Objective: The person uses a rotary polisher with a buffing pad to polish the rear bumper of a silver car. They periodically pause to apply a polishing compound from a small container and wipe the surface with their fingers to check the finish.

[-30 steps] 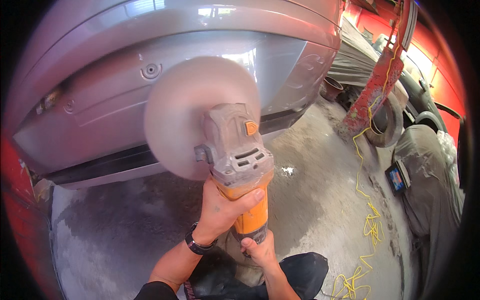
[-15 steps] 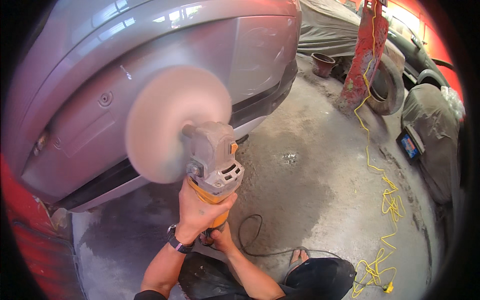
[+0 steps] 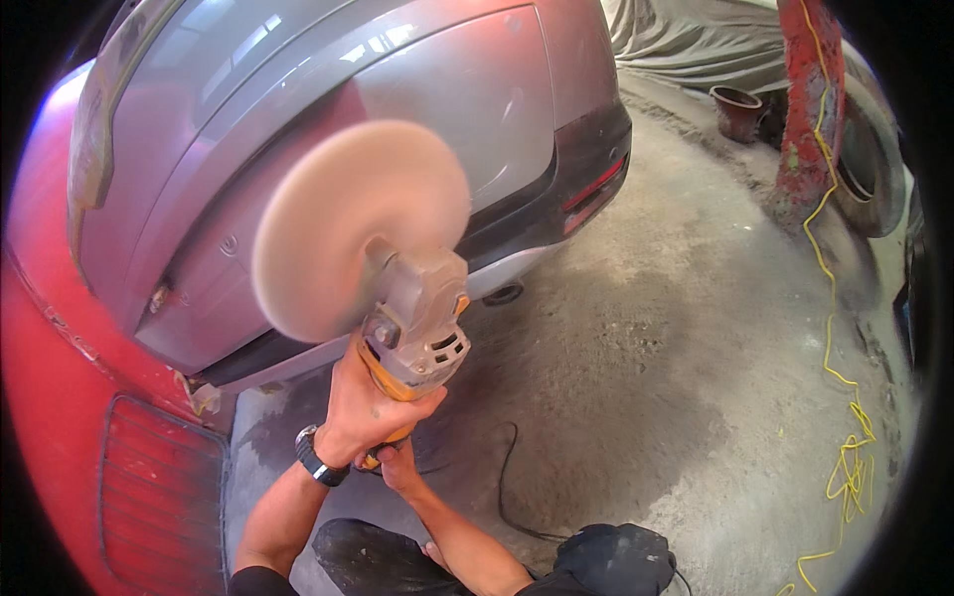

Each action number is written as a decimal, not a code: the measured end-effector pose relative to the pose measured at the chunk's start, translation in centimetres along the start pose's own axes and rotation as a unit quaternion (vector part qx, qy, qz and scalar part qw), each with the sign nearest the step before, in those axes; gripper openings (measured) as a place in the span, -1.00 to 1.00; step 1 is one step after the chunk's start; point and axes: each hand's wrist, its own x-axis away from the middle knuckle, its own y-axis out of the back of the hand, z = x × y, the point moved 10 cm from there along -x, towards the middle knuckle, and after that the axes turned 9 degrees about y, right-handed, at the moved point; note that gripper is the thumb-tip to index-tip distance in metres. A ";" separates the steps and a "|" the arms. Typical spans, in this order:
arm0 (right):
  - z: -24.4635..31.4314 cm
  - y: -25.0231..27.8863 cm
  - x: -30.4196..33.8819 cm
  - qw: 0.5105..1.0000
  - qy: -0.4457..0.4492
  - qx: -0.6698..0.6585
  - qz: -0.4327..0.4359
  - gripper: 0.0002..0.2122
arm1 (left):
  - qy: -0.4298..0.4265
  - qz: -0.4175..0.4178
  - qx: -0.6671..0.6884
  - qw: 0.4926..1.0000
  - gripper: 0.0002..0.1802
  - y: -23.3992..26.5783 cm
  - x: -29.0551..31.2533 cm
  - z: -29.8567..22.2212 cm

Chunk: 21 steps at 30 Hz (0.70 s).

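Note:
A yellow and grey polisher is held up before the back end of a silver car. Its large round pad, pale pinkish and smeared by spin, faces the rear panel; whether it touches the paint I cannot tell. My left hand, with a watch at the wrist, wraps round the tool's body just behind the grey head. Lower down, my right hand is closed on the rear handle, partly hidden behind the left wrist. A dark power cord runs from the handle area over the floor.
Dark bumper trim and an exhaust tip sit low on the car. At left is a red wall with a metal grille. To the right stand a red post, a tire, a pot and a yellow cable.
My view has turned left, so the car and post sit farther right in it. The polisher has risen somewhat against the rear panel, its pad still spinning. Both hands keep their grip.

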 end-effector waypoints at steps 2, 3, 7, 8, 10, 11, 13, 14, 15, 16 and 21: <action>1.3 -1.5 -0.7 0.999 0.010 -0.038 -0.003 -0.26 | 0.003 0.009 -0.051 0.999 0.02 -0.8 -0.6 -2.1; 2.1 -1.8 -1.1 0.999 0.018 -0.044 -0.010 -0.25 | -0.008 0.010 -0.071 0.997 0.03 -1.4 -0.9 -3.5; 5.5 -2.6 -3.2 0.996 0.046 -0.072 -0.041 -0.23 | -0.009 0.026 -0.120 0.992 0.04 -3.7 -3.0 -7.1; 6.3 -2.5 -3.7 0.994 0.051 -0.080 -0.052 -0.23 | 0.003 0.037 -0.119 0.992 0.04 -4.4 -3.5 -7.6; 7.1 -2.8 -4.4 0.993 0.044 -0.099 -0.051 -0.21 | -0.001 0.050 -0.118 0.992 0.04 -5.3 -4.3 -8.3; 7.3 -2.9 -4.5 0.992 0.046 -0.108 -0.053 -0.21 | -0.030 0.045 -0.124 0.991 0.04 -5.5 -4.4 -9.0; 7.1 -3.1 -4.5 0.991 0.038 -0.120 -0.047 -0.22 | -0.015 0.035 -0.130 0.991 -0.01 -5.3 -4.3 -8.4; 6.5 -3.4 -4.2 0.991 0.029 -0.121 -0.038 -0.22 | -0.037 0.026 -0.135 0.990 -0.04 -5.1 -3.9 -8.5; 5.9 -3.5 -3.8 0.992 0.022 -0.122 -0.031 -0.23 | -0.014 0.025 -0.129 0.991 -0.07 -4.7 -3.7 -7.6; 5.1 -3.6 -3.4 0.993 0.018 -0.111 -0.021 -0.23 | -0.007 0.025 -0.123 0.992 -0.10 -4.1 -3.4 -7.0; 0.2 -4.0 -0.7 0.994 -0.023 -0.104 0.008 -0.24 | 0.047 0.016 -0.094 0.994 -0.17 -1.4 -0.7 -3.4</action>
